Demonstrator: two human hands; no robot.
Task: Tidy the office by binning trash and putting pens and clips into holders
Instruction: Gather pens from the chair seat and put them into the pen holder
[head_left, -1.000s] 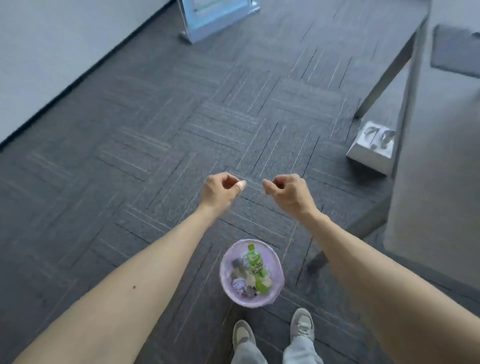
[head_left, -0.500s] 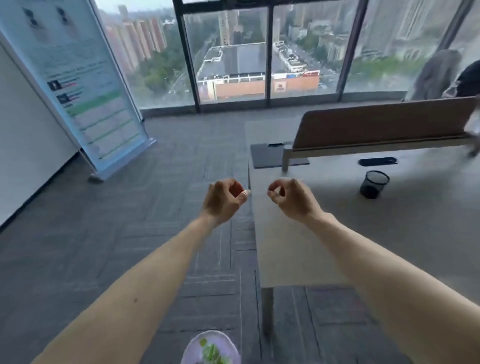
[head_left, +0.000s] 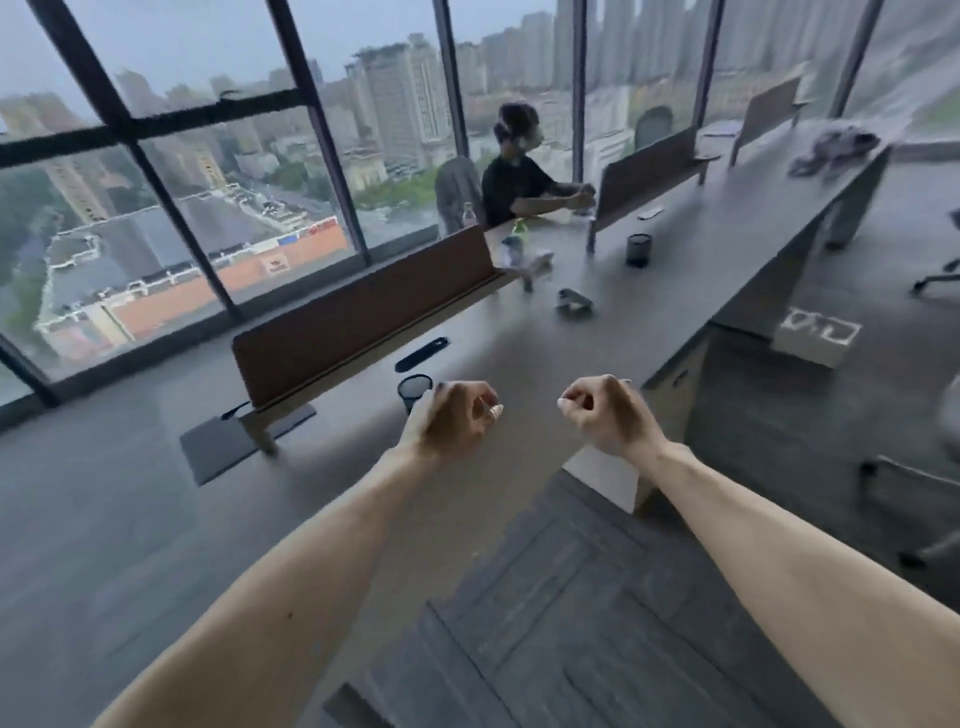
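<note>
Left hand (head_left: 457, 421) and right hand (head_left: 605, 413) hover curled, holding nothing. A hasty reach could topple the mesh holder (head_left: 414, 388) nearby.

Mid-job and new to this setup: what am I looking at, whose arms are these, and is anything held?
There is no machine: these are a person's bare arms, seen from a camera worn on their head, looking forward and down. The left hand and right hand are both curled, and neither holds anything. Beyond them runs a long grey desk. On it stand a black mesh cup just past the left hand, a second mesh cup farther along, a dark flat oblong thing and a small blurred object. A brown divider stands along its middle, and another person sits at the far end.
</note>
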